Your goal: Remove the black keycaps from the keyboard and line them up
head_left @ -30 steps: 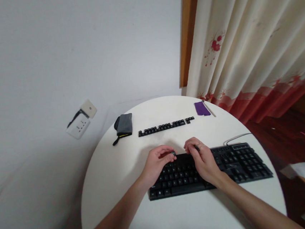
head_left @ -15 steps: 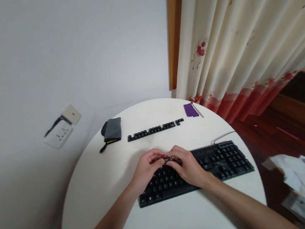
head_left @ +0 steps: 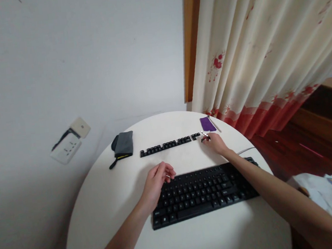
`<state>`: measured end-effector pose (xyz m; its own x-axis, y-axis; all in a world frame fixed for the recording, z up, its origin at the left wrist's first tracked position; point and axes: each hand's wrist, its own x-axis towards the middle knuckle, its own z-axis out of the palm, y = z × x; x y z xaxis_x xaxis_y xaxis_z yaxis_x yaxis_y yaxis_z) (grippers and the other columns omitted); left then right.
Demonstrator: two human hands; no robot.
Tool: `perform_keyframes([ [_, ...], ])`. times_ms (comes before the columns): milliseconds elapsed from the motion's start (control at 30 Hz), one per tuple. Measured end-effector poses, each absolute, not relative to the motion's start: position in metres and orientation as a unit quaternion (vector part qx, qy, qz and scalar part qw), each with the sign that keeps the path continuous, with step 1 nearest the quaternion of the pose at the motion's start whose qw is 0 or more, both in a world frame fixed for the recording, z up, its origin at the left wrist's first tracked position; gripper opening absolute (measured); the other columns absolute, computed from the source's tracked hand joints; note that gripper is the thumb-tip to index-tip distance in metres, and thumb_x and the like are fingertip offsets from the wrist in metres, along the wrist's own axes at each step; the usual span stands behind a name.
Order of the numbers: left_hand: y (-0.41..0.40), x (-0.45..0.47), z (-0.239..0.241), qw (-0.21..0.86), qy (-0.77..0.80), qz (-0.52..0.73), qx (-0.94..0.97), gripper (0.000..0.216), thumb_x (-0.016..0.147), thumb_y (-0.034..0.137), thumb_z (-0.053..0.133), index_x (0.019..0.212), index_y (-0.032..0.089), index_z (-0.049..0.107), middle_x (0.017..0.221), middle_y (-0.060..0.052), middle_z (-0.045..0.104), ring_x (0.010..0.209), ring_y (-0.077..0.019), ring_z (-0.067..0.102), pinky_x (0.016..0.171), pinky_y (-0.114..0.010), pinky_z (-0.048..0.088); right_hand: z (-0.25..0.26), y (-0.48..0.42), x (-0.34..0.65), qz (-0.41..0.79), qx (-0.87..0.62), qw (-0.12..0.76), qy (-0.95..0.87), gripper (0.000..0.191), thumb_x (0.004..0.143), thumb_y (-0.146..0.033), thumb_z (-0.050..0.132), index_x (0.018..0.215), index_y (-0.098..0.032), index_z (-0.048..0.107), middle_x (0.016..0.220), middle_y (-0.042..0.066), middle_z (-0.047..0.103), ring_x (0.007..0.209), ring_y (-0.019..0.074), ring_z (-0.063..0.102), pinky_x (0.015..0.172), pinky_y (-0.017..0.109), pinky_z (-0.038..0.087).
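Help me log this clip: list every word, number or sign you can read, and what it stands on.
No text here can be read.
On the keyboard: white key marks, too small to read.
On the row of loose keys: marks too small to read.
On the papers at the right edge: a round coloured logo, blurred.
On the wall socket: no readable label.

Two bare forearms [head_left: 126, 234], uncovered up to the lower edge of view. Left hand [head_left: 159, 181] and right hand [head_left: 216, 144] bare as well, fingers long and slim.
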<state>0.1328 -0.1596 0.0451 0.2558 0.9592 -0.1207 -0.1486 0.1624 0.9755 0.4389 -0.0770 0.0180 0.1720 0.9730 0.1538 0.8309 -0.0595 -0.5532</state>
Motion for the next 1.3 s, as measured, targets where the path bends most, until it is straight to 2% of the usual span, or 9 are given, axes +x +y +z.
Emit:
perform_keyframes([
  [233,-0.158,0.131,0.044,0.635,0.421,0.445,0.471,0.041,0.091,0.052,0.054,0.083,0.013,0.064,0.075,-0.006,0.065,0.066,-0.0156,0.057,0.059,-0.025,0.040,0.007,-0.075,0.439,0.134,-0.740,0.246,-0.611,0.021,0.078,-0.024,0.069,0.097,-0.015,0.074,0.085,0.008,0.075,0.079,0.0200,0.067,0.069,0.024,0.042],
  [433,-0.159,0.132,0.046,0.635,0.424,0.442,0.471,0.042,0.090,0.053,0.055,0.079,0.014,0.064,0.072,-0.005,0.065,0.064,-0.0151,0.056,0.058,-0.025,0.039,0.000,-0.070,0.440,0.133,-0.763,0.240,-0.585,0.014,0.078,-0.027,0.070,0.085,-0.016,0.075,0.085,0.010,0.075,0.082,0.0220,0.069,0.068,0.024,0.043],
  [933,-0.158,0.131,0.045,0.636,0.424,0.441,0.470,0.042,0.091,0.054,0.053,0.080,0.014,0.064,0.072,-0.005,0.065,0.066,-0.0152,0.057,0.059,-0.025,0.039,0.006,-0.053,0.425,0.142,-0.766,0.236,-0.580,0.018,0.080,-0.023,0.069,0.095,-0.016,0.076,0.091,0.011,0.076,0.088,0.0235,0.070,0.070,0.025,0.044],
  [1300,-0.158,0.130,0.043,0.640,0.417,0.442,0.470,0.041,0.092,0.051,0.052,0.080,0.014,0.064,0.072,-0.005,0.066,0.066,-0.0144,0.057,0.059,-0.025,0.039,0.005,-0.052,0.423,0.141,-0.764,0.255,-0.576,0.015,0.078,-0.021,0.068,0.089,-0.015,0.076,0.088,0.013,0.075,0.086,0.0241,0.069,0.069,0.026,0.044],
])
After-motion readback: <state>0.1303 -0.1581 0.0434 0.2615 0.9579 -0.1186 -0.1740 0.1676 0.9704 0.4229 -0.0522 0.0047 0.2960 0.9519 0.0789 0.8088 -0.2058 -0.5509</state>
